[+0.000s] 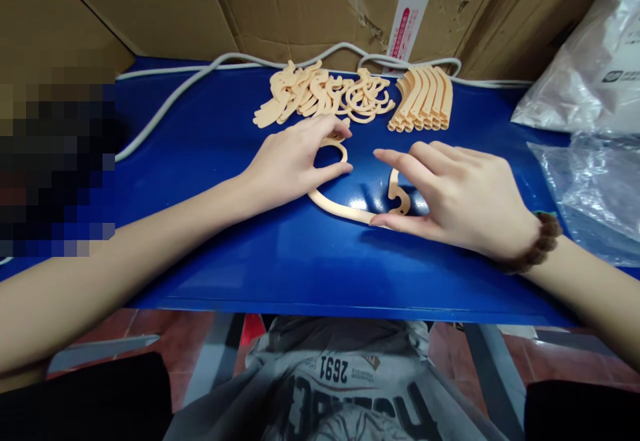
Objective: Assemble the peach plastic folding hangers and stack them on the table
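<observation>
A thin peach-coloured plastic piece (340,209) with a ring at one end and a hook at the other lies on the blue table (280,261). My left hand (290,161) pinches its ring end between thumb and fingers. My right hand (460,194) pinches the hook end, thumb below and fingers above. Behind them lie a loose heap of similar curly peach pieces (325,94) and a neat stack of curved peach strips (424,99).
A white cable (175,94) runs along the back of the table. Cardboard boxes (310,7) stand behind it. Clear plastic bags (590,127) lie at the right. A beaded bracelet (537,244) is on my right wrist. A blurred patch covers the left.
</observation>
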Motion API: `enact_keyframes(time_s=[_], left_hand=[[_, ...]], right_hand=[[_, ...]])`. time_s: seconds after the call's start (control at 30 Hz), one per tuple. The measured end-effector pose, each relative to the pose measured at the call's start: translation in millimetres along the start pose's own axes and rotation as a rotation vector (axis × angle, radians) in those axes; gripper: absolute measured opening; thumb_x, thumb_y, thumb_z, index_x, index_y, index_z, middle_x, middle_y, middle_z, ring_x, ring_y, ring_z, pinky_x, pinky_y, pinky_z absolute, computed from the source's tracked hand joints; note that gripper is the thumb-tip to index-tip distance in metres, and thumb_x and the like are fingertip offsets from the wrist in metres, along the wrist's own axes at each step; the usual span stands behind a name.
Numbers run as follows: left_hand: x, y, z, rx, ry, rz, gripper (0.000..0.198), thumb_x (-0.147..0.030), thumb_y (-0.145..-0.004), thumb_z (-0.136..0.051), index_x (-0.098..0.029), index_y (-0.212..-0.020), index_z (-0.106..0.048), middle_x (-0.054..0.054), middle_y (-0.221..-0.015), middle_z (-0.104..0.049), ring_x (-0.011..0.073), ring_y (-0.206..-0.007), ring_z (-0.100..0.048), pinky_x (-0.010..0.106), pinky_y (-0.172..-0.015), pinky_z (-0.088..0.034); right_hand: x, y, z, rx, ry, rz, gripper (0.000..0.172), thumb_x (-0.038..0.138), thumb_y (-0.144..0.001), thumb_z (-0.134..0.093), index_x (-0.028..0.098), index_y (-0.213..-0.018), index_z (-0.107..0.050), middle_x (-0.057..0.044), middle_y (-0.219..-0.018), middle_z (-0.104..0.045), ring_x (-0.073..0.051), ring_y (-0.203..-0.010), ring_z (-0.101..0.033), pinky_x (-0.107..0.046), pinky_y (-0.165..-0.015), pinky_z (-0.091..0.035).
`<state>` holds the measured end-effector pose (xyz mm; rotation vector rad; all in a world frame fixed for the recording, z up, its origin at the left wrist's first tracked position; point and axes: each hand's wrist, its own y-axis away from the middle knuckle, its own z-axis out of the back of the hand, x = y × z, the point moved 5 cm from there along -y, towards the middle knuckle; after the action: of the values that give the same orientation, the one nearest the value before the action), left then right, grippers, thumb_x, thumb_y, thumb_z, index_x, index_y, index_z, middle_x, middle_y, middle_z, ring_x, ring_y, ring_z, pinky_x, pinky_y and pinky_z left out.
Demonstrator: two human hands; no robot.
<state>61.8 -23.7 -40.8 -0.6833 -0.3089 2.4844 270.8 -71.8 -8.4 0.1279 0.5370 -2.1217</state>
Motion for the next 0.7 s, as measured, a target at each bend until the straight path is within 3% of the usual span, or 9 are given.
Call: enact_keyframes(time_s=[0.13,0.27,0.43,0.7], left_hand=[[0,-1,1.3,-0.009,-0.023,0.026,0.034,-0.042,-0.095,-0.072,-0.022,-0.123,-0.072,0.008,-0.134,-0.077,0.0322,-0.126,-0.071,0.044,-0.105,-0.056],[-2,0,1.3,-0.003,-0.035,-0.006,0.023,-0.041,-0.098,-0.069,-0.024,-0.112,-0.075,0.006,-0.131,-0.078,0.0313,-0.128,-0.071,0.043,-0.104,-0.055],[-2,0,1.7,-0.004,-0.054,-0.019,0.026,-0.04,-0.101,-0.067,-0.023,-0.116,-0.079,0.007,-0.137,-0.077,0.0313,-0.132,-0.07,0.042,-0.103,-0.056],[-2,1,2.1,0.002,-0.08,-0.014,0.029,-0.039,-0.103,-0.063,-0.021,-0.119,-0.08,0.007,-0.139,-0.076,0.0303,-0.13,-0.071,0.04,-0.099,-0.058]], right_hand=[[-1,1,-6,0.08,0.016,-0.008,0.081,0.078,-0.107,-0.034,0.011,-0.137,-0.067,-0.012,-0.101,-0.072,-0.026,-0.09,-0.066,-0.037,-0.077,-0.039],[9,-1,-6,0.063,-0.048,0.061,0.076,0.074,-0.107,-0.042,0.011,-0.144,-0.063,-0.012,-0.106,-0.074,-0.025,-0.091,-0.066,-0.036,-0.078,-0.039],[19,-1,-2,0.002,-0.09,0.148,0.062,0.06,-0.11,-0.052,0.01,-0.145,-0.06,-0.011,-0.105,-0.075,-0.024,-0.089,-0.065,-0.035,-0.078,-0.041],[23,-2,-3,-0.027,-0.206,0.263,0.049,0.047,-0.112,-0.051,0.01,-0.142,-0.062,-0.012,-0.108,-0.076,-0.025,-0.093,-0.066,-0.038,-0.084,-0.046]])
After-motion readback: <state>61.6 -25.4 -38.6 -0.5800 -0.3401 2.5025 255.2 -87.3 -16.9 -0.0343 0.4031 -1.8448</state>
